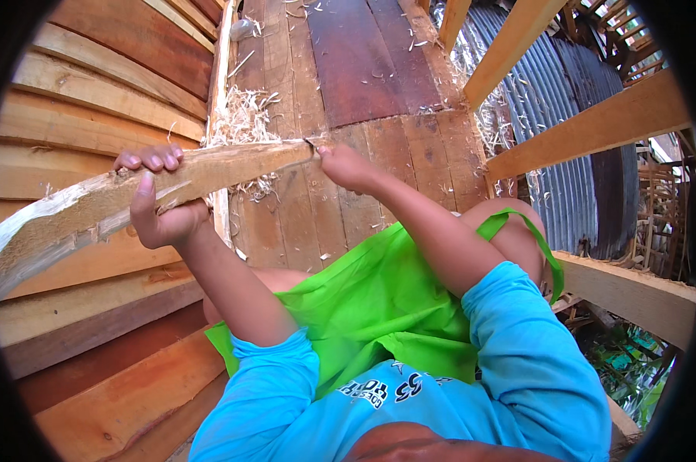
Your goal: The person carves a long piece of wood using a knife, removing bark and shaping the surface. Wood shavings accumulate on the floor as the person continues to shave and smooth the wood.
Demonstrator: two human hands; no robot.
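Note:
A long, pale, rough-hewn piece of wood slants up from the left edge and narrows toward the middle. My left hand grips it partway along, with the fingertips over its far edge and the thumb on the near side. At the narrow end, my right hand is closed around what looks like a knife. Only its short dark blade shows, right against the wood's tip; the handle is hidden in my fist. A green cloth covers my lap below both arms.
Curled wood shavings lie heaped by the left wall of overlapping boards. More are scattered over the plank floor. Wooden rails stand along the right, with corrugated metal sheets beyond. A clear round object sits at the far left.

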